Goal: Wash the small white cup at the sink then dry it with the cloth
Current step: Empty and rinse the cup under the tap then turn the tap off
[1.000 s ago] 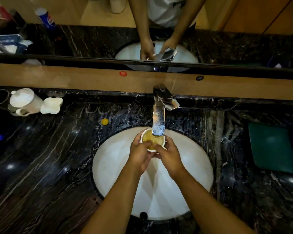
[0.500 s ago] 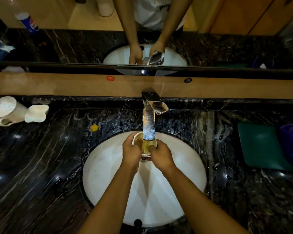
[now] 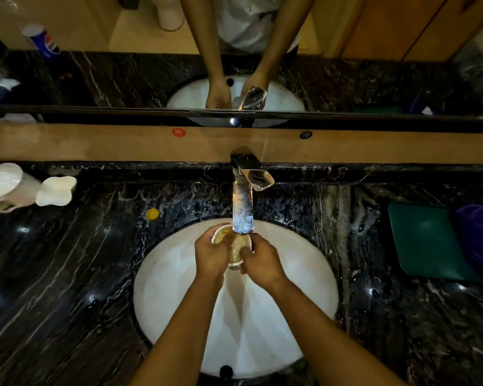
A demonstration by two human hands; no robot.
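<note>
Since a second ago the small white cup has tipped from upright to leaning, rim toward the left — we now see yellowish liquid running inside it. We hold it over the white sink, directly beneath the chrome faucet, whose spout end is wet and glinting. Left hand wraps the cup's left side, fingers curled around the rim; right hand grips the other side, thumb near the base. On the dark marble counter: a green mat far right, purple cloth on its edge, white kettle far left, a small yellow cap near the basin.
</note>
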